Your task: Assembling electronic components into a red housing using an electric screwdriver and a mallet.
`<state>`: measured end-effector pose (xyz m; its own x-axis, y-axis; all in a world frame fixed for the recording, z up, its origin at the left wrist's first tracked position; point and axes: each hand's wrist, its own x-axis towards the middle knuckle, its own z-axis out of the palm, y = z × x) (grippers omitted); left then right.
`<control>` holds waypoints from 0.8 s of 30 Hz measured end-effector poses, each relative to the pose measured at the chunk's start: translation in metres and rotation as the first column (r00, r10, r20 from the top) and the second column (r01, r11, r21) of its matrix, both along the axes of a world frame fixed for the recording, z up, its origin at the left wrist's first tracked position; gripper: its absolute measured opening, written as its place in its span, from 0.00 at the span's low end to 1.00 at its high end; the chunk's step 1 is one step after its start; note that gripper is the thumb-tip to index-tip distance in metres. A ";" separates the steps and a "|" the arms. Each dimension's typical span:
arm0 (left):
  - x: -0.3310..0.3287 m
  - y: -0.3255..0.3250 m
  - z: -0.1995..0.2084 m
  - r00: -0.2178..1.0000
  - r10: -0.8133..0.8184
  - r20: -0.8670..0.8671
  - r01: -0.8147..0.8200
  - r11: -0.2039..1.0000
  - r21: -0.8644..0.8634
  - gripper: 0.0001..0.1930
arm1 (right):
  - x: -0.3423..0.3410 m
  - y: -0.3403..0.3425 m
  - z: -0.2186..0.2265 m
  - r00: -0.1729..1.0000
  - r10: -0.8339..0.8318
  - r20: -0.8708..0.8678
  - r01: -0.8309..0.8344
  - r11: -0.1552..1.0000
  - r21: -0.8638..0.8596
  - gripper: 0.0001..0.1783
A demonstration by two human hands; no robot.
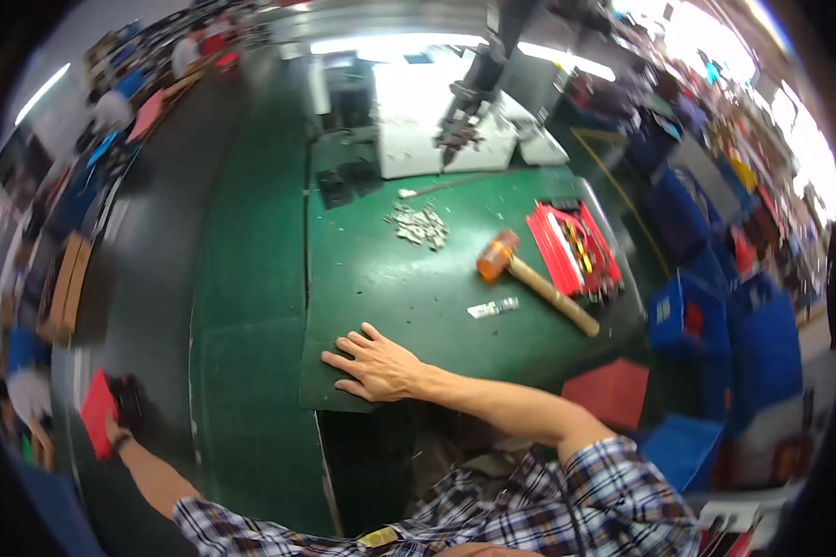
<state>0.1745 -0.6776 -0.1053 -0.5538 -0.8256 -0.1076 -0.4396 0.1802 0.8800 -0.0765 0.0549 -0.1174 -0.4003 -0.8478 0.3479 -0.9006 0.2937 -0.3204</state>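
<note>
My right hand [378, 369] lies on the green work surface [362, 306] near its front left corner, fingers spread and nothing in them. Far out to the left, my left hand [115, 433] is closed on the lower edge of a red flat piece [98, 412]; its fingers are partly hidden. A dark object [130, 395], too blurred to name, sits beside that piece. Beyond my right hand lie a small clear packet [493, 308] and a mallet [499, 255] with an orange head and wooden handle. Farther back is a heap of small whitish pieces [420, 226].
A red tray [553, 251] of tools stands at the right of the surface. A dark arm-like fixture [474, 88] hangs over the back, before a white box [409, 148]. Blue bins [687, 316] stand at right. Along the left runs a long dark lane [172, 251], with other people beyond it.
</note>
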 end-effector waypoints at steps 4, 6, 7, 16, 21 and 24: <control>-0.050 0.041 -0.016 0.955 -0.067 0.290 0.202 0.861 -0.467 0.21 | -0.010 0.006 -0.016 0.996 -0.079 0.027 0.078 0.997 0.021 0.28; -0.044 0.054 -0.007 0.997 -0.020 -0.078 -0.017 0.899 -0.437 0.19 | -0.006 0.008 -0.021 0.998 -0.059 -0.008 0.059 0.998 -0.006 0.27; -0.042 0.056 -0.009 0.964 0.018 -0.264 -0.120 0.919 -0.375 0.18 | -0.005 0.009 -0.026 0.997 -0.074 -0.002 0.074 0.997 -0.021 0.27; -0.055 0.337 0.067 0.922 -0.009 -0.388 0.019 1.000 0.022 0.02 | -0.007 -0.007 -0.011 0.737 -0.075 0.671 0.260 0.949 -0.179 0.31; -0.084 0.506 0.082 0.925 -0.365 -0.104 0.268 0.823 -0.501 0.13 | 0.041 -0.044 0.105 0.712 0.093 0.696 0.171 0.939 -0.300 0.42; -0.105 0.602 0.080 0.763 -0.558 -0.327 0.352 0.782 -0.514 0.08 | 0.055 -0.033 0.137 0.744 -0.166 0.648 0.418 0.871 -0.257 0.31</control>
